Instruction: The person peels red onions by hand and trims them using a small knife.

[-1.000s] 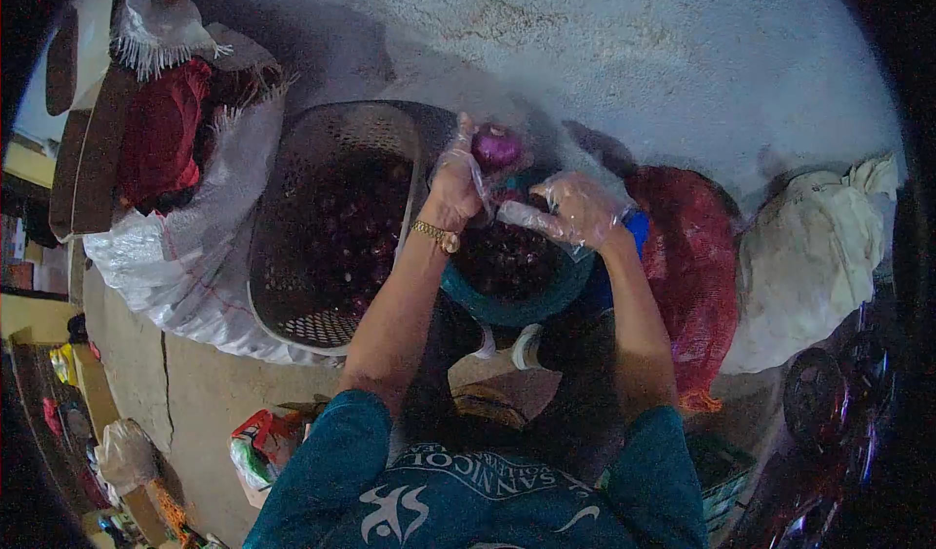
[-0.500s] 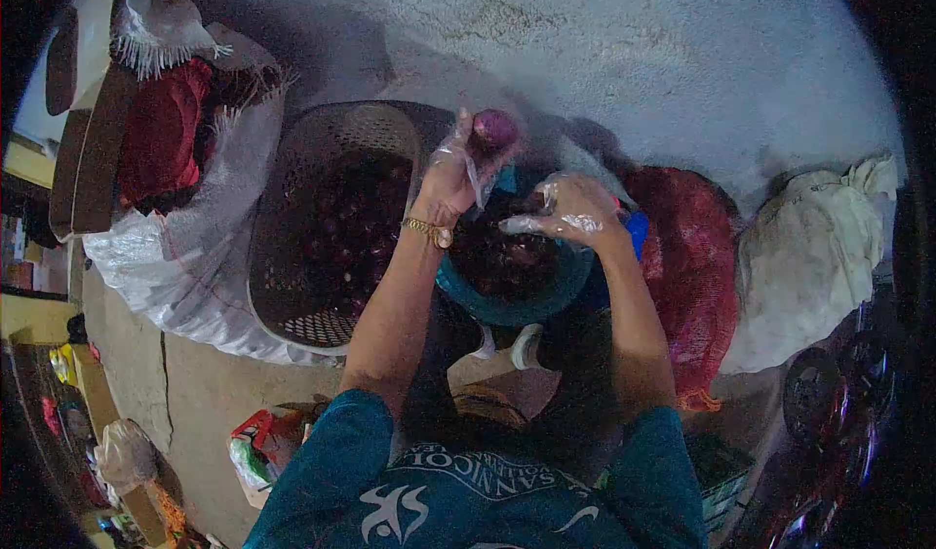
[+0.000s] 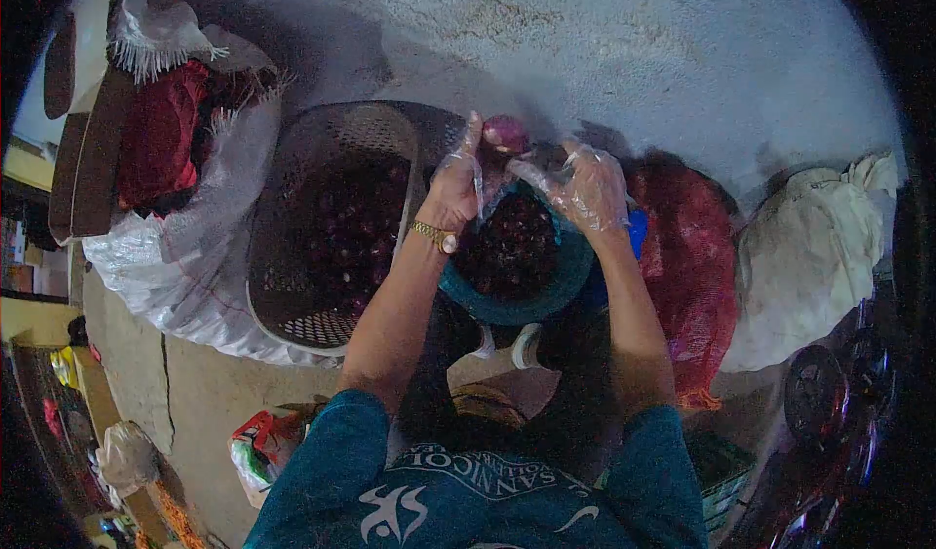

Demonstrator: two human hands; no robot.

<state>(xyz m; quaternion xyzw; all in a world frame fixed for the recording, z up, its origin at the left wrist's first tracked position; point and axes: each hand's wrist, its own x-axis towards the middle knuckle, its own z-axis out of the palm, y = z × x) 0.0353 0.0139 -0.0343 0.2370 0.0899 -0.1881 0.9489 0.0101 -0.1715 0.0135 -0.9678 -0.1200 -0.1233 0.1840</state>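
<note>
Presently, the left hand (image 3: 456,183) holds one purple onion (image 3: 504,134) at its fingertips, beyond the rim of the green-blue basin (image 3: 507,308). Compared with half a second ago, the right hand (image 3: 593,193) has risen from over the basin and now sits close beside the onion, thumb pointing towards it. The onion has shifted slightly to the right and shows a paler underside. The right thumb and fingers stand apart; whether they hold anything cannot be told.

Count: two hands, both in clear plastic gloves; one gold-coloured watch (image 3: 434,237), on the left wrist; one onion in the grip; one basin, below the grip, with dark bulbs (image 3: 512,247) too dim to number; one perforated crate (image 3: 278,276), left of the grip, its contents likewise uncounted. One white woven sack (image 3: 185,266) stands beyond the crate. Right of the grip are one red mesh sack (image 3: 682,266) and, past it, one pale sack (image 3: 809,266).

Ahead of the grip runs a rough, stained whitish wall (image 3: 682,52). The floor (image 3: 205,383), nearer the wearer, is brownish and cracked at the left. Lighting is dim.
</note>
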